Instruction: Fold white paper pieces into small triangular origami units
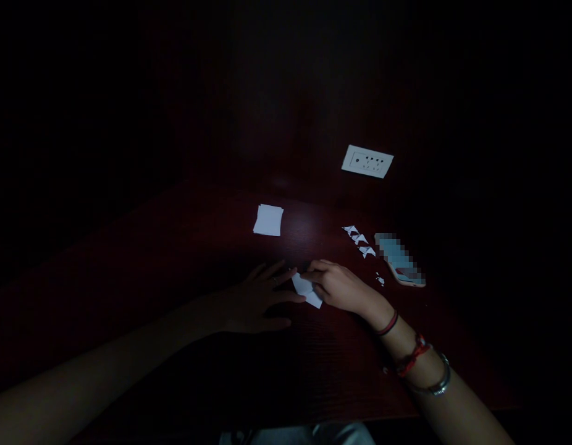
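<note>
A small white sheet of paper (314,299) lies on the dark red table between my hands, with a fold line across it. My left hand (256,300) is spread flat, and its fingertips reach the left edge of the paper. From the right, my right hand (336,285) presses on the paper with curled fingers, the index finger pointing left across its upper part. Part of the sheet is hidden under that hand.
A stack of white paper squares (268,220) lies farther back. Folded paper pieces (359,239) sit in a row at the right, near small paper scraps (380,279) and a phone (400,259). A socket plate (367,162) is on the wall. Surroundings are very dark.
</note>
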Tool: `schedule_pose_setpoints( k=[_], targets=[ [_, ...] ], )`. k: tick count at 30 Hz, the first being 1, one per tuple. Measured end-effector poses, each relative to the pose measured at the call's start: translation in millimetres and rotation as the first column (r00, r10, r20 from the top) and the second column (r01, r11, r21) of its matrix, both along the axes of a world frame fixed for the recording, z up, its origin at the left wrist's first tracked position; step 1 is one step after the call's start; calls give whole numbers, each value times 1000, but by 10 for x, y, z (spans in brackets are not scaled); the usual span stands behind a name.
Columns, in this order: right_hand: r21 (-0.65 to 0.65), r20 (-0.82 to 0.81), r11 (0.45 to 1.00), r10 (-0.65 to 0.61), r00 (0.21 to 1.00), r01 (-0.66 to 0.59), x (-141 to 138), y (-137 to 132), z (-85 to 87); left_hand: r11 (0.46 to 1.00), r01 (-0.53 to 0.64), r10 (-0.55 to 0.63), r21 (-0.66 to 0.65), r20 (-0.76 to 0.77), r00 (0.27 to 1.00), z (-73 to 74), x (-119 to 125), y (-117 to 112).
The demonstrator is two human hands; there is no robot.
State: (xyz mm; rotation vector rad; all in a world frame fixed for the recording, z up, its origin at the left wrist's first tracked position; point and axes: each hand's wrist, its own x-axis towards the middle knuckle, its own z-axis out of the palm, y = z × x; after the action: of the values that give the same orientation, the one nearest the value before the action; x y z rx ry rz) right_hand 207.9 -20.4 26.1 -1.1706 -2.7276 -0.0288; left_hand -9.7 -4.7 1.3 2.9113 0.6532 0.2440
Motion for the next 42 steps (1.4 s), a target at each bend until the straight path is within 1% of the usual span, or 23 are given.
schedule_pose_setpoints(
  k=[5,9,14,17,19,21,23,25,28,29,32,35,37,39,42],
  targets=[
    [-2,59,1000,-22,998,22,11,-2,18,1000,2,-3,-7,-35,999,-29,-8,36],
    [1,134,999,-36,990,36,86,-49,41,1000,-15,14,-23,-56,998,-30,-11,40],
    [7,205,999,-53,977,53,225,-175,130,998,-38,33,-59,-83,996,10,-6,19],
    [-26,206,998,-47,977,53,284,-211,190,996,-46,38,-80,-92,995,24,-10,4],
    [-45,176,997,-51,983,60,299,-204,211,995,-44,36,-85,-91,995,23,-15,-3],
    [-33,112,996,-73,991,78,288,-177,203,996,-35,29,-78,-85,996,17,-19,-9],
    [-7,12,995,-103,995,103,248,-139,160,998,-27,22,-64,-72,997,12,-20,-14],
    [-10,-118,992,-126,985,126,185,-97,86,999,-16,13,-46,-52,999,14,-19,-19],
    [-107,-259,989,-130,957,105,75,-40,-36,1000,9,-9,-6,-11,1000,33,-20,-26],
    [-137,-292,984,-154,944,117,41,-25,-69,1000,17,-18,15,7,1000,42,-21,-29],
    [-244,-339,951,-265,903,188,-29,4,-128,996,31,-36,88,64,997,63,-22,-34],
    [-393,-341,885,-392,854,250,-32,25,-149,988,42,-57,148,95,994,69,-10,-35],
    [-475,-351,838,-460,816,269,4,46,-153,984,34,-52,177,100,994,68,5,-37],
    [-544,-381,801,-499,778,248,56,72,-145,981,17,-38,191,105,994,66,19,-41],
    [-650,-435,745,-525,732,149,123,102,-109,982,14,-33,188,96,995,56,28,-45]
  ],
)
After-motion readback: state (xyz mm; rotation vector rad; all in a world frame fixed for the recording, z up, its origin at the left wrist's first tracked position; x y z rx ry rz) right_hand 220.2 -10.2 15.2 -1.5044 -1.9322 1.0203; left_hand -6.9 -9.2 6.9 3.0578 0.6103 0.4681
